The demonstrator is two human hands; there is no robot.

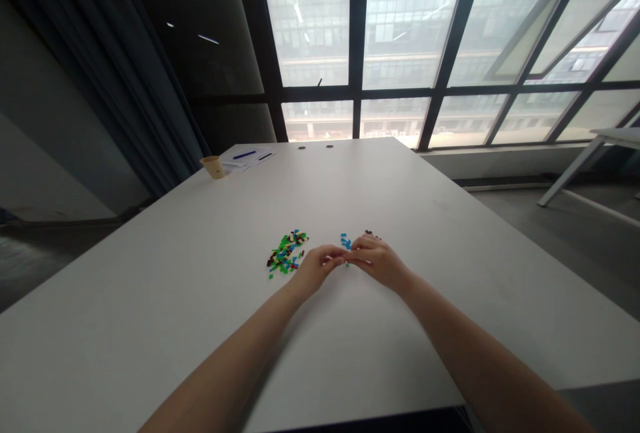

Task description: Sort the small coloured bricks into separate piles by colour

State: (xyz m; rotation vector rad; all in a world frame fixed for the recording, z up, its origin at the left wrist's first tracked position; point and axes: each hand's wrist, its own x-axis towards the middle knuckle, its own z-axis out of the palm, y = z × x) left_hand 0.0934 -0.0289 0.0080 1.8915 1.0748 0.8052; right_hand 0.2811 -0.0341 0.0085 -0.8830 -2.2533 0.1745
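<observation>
My left hand (pixel 320 265) and my right hand (pixel 375 258) meet fingertip to fingertip low over the white table (pixel 310 193). The fingers of both are pinched together, and whatever is between them is too small or hidden to name. Just beyond the fingertips lies a small group of blue toy bricks (pixel 345 241). Some dark brown bricks (pixel 369 233) show behind my right hand, which partly covers them. Left of my left hand spreads a mixed pile of small bricks (pixel 286 252) in green, blue, brown and yellow. A tiny green piece (pixel 347 265) sits under the touching fingertips.
At the table's far left stand a paper cup (pixel 213 167) and white papers (pixel 240 161) with a blue pen (pixel 245 154) on them. Two round dark discs (pixel 301 148) are by the far edge. Windows rise behind the table; another white table (pixel 617 136) is at right.
</observation>
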